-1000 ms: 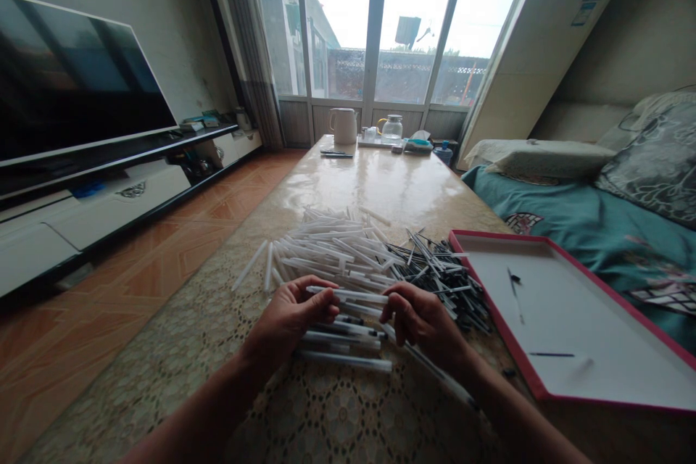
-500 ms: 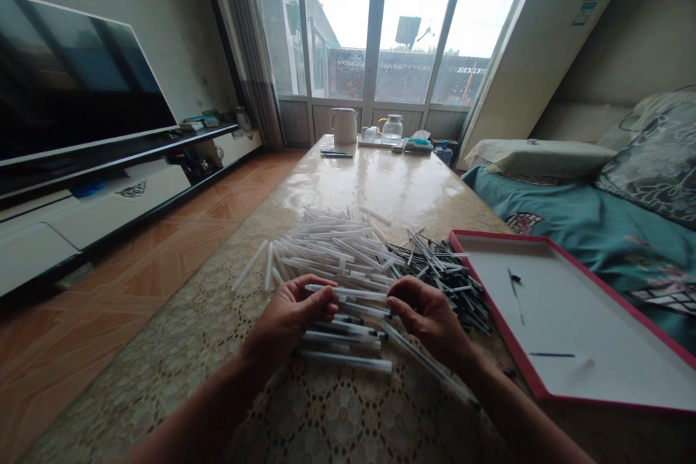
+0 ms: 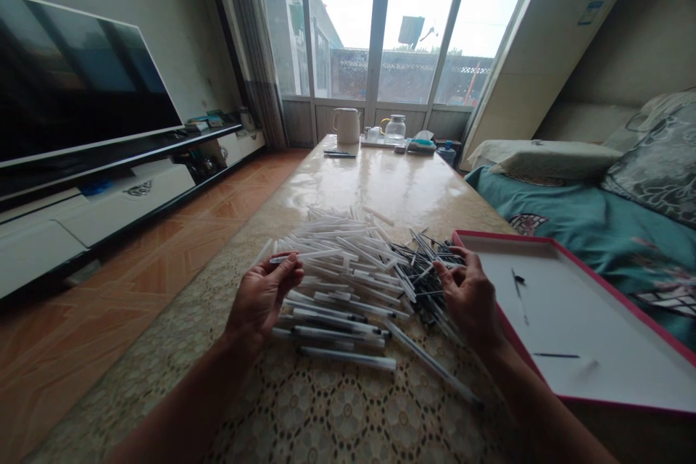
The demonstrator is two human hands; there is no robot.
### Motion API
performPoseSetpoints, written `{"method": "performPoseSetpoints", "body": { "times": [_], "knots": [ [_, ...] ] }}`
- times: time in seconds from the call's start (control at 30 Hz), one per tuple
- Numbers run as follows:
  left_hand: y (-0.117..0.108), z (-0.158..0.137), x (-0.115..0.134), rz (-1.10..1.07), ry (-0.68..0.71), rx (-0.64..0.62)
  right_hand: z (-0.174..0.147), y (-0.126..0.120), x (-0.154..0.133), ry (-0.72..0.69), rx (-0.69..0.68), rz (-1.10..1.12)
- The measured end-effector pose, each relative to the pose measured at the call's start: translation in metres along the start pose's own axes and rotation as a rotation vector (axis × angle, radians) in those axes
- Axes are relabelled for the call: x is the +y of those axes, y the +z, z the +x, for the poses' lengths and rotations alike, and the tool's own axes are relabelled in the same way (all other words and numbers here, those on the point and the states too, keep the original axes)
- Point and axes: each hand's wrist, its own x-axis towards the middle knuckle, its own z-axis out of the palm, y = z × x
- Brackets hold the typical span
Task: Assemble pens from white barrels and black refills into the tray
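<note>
My left hand pinches a translucent white pen barrel near one end, holding it level over the heap of similar barrels. My right hand is at the pile of dark pen refills, with thumb and forefinger closing on a thin refill; fingers hide part of it. Nearest me, several barrels with dark refills inside lie side by side, the closest pen lying crosswise. Another pen lies slanted below my right hand.
A shallow red-rimmed tray at the right holds a few small dark pieces. At the table's far end stand a kettle, a glass jug and a tissue pack. A sofa borders the right side.
My hands have moved apart. The left has carried the barrel up and left; the right has let go of the barrel's other end and moved right to the refill pile.
</note>
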Motion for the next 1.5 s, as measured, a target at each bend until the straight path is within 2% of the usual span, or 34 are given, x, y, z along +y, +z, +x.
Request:
{"method": "performPoseSetpoints", "body": {
  "times": [0.2,0.27,0.37,0.53,0.67,0.87,0.97,1.07,1.17,1.33,1.5],
  "knots": [
    [0.006,-0.001,-0.005,-0.008,0.001,-0.324,-0.006,0.003,-0.007,-0.068,-0.066,-0.014],
    [0.006,-0.002,-0.005,-0.002,-0.019,-0.367,-0.009,0.005,-0.009,-0.088,-0.089,-0.012],
    [0.006,-0.002,-0.004,0.053,-0.036,-0.330,-0.011,0.006,-0.011,-0.100,-0.127,0.019],
    [0.007,-0.001,-0.004,0.159,-0.004,-0.247,-0.016,0.003,-0.018,-0.172,-0.096,0.024],
    [0.005,0.002,-0.007,0.224,0.043,-0.252,-0.024,0.003,-0.027,-0.240,-0.219,0.065],
    [-0.001,-0.003,-0.007,0.604,0.279,-0.348,-0.030,0.003,-0.037,-0.489,-0.494,-0.010],
    [0.001,-0.013,-0.008,0.819,0.404,-0.429,-0.033,0.005,-0.041,-0.578,-0.566,-0.073],
    [0.006,-0.022,-0.012,1.027,0.538,-0.549,-0.036,0.009,-0.044,-0.586,-0.584,-0.161],
    [0.010,-0.026,-0.015,1.123,0.619,-0.627,-0.039,0.014,-0.047,-0.581,-0.581,-0.237],
    [0.006,-0.022,-0.018,1.115,0.635,-0.592,-0.039,0.021,-0.050,-0.621,-0.544,-0.321],
    [0.001,-0.017,-0.017,1.029,0.654,-0.484,-0.030,0.011,-0.044,-0.573,-0.469,-0.121]
  ]
}}
